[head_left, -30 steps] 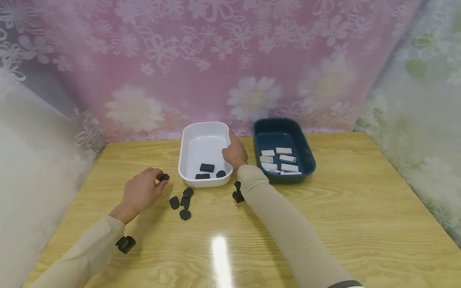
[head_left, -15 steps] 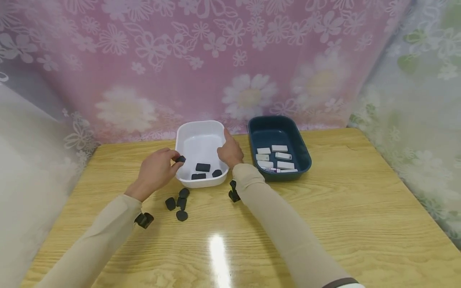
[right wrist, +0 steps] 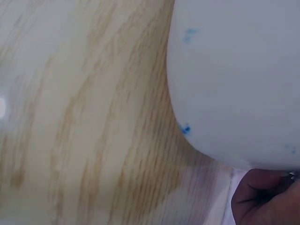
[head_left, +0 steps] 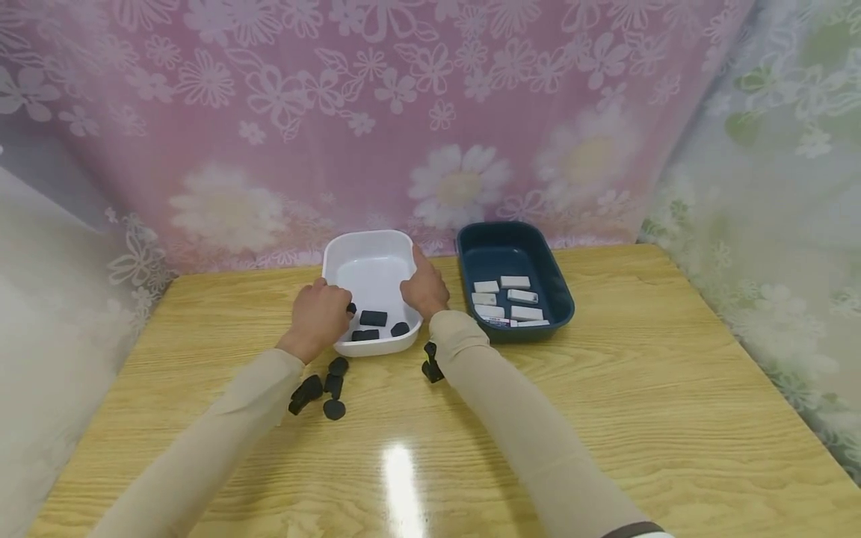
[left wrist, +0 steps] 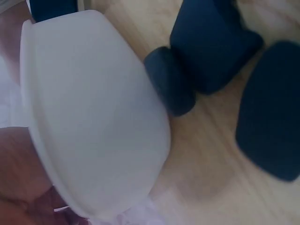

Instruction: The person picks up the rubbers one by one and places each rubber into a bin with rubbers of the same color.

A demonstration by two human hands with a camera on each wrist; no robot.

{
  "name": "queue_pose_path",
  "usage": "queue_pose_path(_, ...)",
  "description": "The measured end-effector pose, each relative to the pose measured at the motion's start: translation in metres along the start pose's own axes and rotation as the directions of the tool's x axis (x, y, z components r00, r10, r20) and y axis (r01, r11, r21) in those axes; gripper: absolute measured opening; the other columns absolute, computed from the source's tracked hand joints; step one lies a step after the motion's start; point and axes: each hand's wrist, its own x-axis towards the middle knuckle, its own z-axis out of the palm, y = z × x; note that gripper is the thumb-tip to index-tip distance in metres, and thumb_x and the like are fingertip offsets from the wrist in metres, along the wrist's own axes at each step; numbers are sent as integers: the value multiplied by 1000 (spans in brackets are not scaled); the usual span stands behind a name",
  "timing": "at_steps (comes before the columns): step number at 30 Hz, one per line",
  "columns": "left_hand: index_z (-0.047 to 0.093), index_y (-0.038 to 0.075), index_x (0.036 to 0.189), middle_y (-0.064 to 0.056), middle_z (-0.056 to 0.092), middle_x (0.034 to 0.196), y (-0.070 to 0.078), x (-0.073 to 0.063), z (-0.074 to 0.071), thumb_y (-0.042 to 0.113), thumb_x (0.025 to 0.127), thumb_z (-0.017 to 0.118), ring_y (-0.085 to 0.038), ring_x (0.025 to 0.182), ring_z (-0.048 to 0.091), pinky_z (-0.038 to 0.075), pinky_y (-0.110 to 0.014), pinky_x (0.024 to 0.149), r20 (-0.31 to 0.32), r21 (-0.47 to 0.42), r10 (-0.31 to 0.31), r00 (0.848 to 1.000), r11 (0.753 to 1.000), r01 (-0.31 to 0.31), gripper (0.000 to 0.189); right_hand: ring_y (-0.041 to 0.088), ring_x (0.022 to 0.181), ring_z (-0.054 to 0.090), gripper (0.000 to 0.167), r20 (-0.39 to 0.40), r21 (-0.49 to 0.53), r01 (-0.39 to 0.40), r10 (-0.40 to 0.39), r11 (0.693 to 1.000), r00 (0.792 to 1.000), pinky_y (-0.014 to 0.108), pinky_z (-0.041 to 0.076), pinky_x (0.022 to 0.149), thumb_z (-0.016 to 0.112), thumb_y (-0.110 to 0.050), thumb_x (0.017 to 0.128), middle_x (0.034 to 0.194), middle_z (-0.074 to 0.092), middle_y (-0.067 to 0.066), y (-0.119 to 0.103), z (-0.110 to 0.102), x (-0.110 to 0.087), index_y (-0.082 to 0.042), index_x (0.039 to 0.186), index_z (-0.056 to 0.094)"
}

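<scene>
My left hand (head_left: 321,315) reaches over the left rim of a white plastic basin (head_left: 371,275), pinching a small black block (head_left: 352,308) low inside it. Most of that block is hidden behind the fingers. In the left wrist view the hand (left wrist: 21,164) shows only at the basin's rim. My right hand (head_left: 426,288) grips the basin's right rim, its curled fingers also showing in the right wrist view. Inside the basin, near its front wall, lie a black rectangular block (head_left: 373,318), another flat black block (head_left: 366,335) and a rounded black piece (head_left: 400,329).
In front of the basin several black pieces lie on the wooden table (head_left: 511,418), among them a rounded one (head_left: 334,409). A dark blue basin (head_left: 561,288) stands to the right, holding several white blocks (head_left: 515,282). A pink floral curtain (head_left: 377,164) hangs behind.
My left hand has carried the black block from the table beside the white basin, rightward over its rim and down inside. The right hand has kept its grip on the rim.
</scene>
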Motion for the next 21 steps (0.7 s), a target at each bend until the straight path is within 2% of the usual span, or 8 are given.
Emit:
queue_pose_path(3, 67, 9, 74, -5, 65, 75, 2, 2, 4, 20, 82, 74, -27, 74, 51, 43, -43, 70, 35, -5, -17, 999, 1000, 17, 15, 30, 107, 56, 75, 7, -3, 1, -1, 1000, 1000, 47, 46, 85, 58, -9, 87, 141, 48, 10, 1, 0, 1, -28, 152, 26)
queue_pose_path(10, 68, 9, 74, -4, 64, 75, 4, 4, 4, 21, 81, 74, -26, 75, 48, 41, -43, 71, 29, -13, -40, 999, 999, 41, 16, 30, 104, 57, 75, -13, 1, 21, -20, 1000, 1000, 47, 47, 82, 58, -9, 86, 140, 48, 10, 0, -3, 3, -28, 152, 26)
queue_pose_path(16, 71, 9, 83, -4, 66, 82, 6, 5, 3, 20, 82, 75, -26, 83, 47, 41, -45, 75, 134, -30, -58, 989, 998, 62, 11, 30, 105, 56, 76, -5, 11, 16, -16, 1000, 1000, 48, 47, 84, 58, -7, 86, 140, 49, 11, 1, -3, 2, -28, 152, 27)
queue_pose_path(21, 70, 10, 83, -5, 65, 83, 6, 5, 5, 20, 82, 73, -27, 87, 46, 41, -46, 75, 201, -17, -71, 977, 997, 76, 11, 30, 108, 56, 76, -1, -1, 2, -2, 1000, 1000, 49, 46, 87, 58, -8, 86, 140, 49, 9, 2, 1, 1, -28, 152, 26)
